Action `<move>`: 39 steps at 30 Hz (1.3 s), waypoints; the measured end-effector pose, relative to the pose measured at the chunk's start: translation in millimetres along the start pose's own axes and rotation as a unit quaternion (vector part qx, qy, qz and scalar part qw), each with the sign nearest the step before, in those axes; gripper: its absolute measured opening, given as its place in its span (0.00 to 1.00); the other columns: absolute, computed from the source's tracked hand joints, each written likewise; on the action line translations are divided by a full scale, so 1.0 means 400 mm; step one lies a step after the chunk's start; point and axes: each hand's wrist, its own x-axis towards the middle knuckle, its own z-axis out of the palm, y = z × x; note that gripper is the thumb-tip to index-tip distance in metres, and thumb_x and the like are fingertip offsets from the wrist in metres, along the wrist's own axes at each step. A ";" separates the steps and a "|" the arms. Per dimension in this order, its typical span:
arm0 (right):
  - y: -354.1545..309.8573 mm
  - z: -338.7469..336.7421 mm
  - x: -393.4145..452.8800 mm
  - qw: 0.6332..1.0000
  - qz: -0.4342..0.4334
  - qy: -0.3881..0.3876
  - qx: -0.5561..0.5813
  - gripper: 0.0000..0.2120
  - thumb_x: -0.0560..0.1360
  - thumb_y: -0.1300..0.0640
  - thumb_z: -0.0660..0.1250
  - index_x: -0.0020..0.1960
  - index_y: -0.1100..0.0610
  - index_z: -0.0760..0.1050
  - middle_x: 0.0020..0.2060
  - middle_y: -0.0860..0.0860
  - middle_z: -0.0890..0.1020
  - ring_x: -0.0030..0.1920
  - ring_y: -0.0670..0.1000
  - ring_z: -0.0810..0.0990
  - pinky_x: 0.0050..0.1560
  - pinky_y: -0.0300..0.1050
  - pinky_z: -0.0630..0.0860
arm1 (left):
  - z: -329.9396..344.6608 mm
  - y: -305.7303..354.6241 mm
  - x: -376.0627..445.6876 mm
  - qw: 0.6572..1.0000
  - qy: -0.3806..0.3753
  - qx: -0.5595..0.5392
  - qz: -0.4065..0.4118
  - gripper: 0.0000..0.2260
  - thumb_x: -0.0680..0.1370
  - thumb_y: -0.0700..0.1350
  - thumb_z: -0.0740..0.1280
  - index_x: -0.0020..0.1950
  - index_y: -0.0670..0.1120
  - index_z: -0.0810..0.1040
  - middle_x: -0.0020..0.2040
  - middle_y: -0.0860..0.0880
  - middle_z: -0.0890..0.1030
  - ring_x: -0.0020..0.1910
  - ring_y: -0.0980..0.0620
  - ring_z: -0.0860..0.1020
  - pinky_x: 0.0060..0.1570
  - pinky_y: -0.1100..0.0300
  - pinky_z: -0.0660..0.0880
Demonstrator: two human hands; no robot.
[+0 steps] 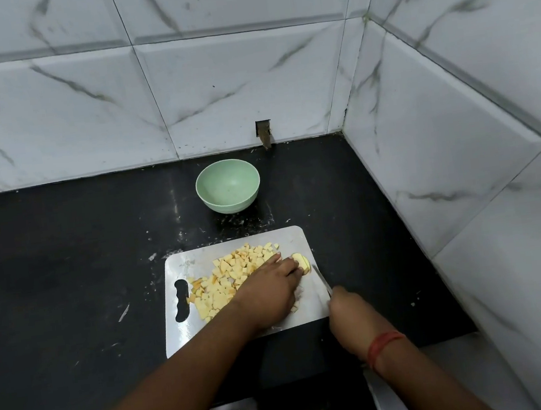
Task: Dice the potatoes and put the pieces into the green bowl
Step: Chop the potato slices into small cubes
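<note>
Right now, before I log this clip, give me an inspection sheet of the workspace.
Surface: black counter, scuffed, pale specks near the board.
Job's things: steel cutting board carries diced potato pieces and an uncut potato piece; green bowl behind it holds nothing.
Clutter: small scraps on the counter.
Grippers: left hand holds the uncut piece; right hand grips a knife.
Cables: nothing seen.
Surroundings: marble-look wall tiles, a small cut-out at the base.

Our left hand [268, 289] pins a potato piece [302, 262] on the steel board [181, 265]; our right hand [345, 311] grips the knife [322, 280]
</note>
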 end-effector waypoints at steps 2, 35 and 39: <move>-0.022 -0.021 0.017 1.000 -0.001 0.019 0.020 0.10 0.81 0.62 0.56 0.61 0.62 0.68 0.57 0.59 0.78 0.55 0.59 0.80 0.46 0.43 0.70 | 0.000 -0.006 -0.002 1.000 0.009 -0.008 0.002 0.23 0.84 0.49 0.59 0.79 0.43 0.67 0.75 0.45 0.69 0.74 0.47 0.67 0.78 0.57 0.42; -0.091 -0.030 0.075 1.000 0.013 0.000 -0.016 0.15 0.79 0.63 0.58 0.66 0.61 0.67 0.61 0.58 0.77 0.59 0.57 0.79 0.54 0.45 0.74 | 0.019 0.000 -0.025 0.999 -0.014 0.036 -0.029 0.25 0.84 0.58 0.53 0.77 0.47 0.70 0.74 0.50 0.71 0.75 0.48 0.64 0.80 0.45 0.47; -0.114 -0.024 0.096 0.999 0.038 -0.013 -0.024 0.16 0.79 0.61 0.61 0.66 0.60 0.67 0.62 0.57 0.77 0.61 0.56 0.78 0.56 0.45 0.73 | 0.020 -0.003 -0.027 0.998 -0.010 0.050 -0.020 0.24 0.84 0.56 0.54 0.76 0.47 0.72 0.72 0.49 0.73 0.74 0.46 0.67 0.79 0.42 0.50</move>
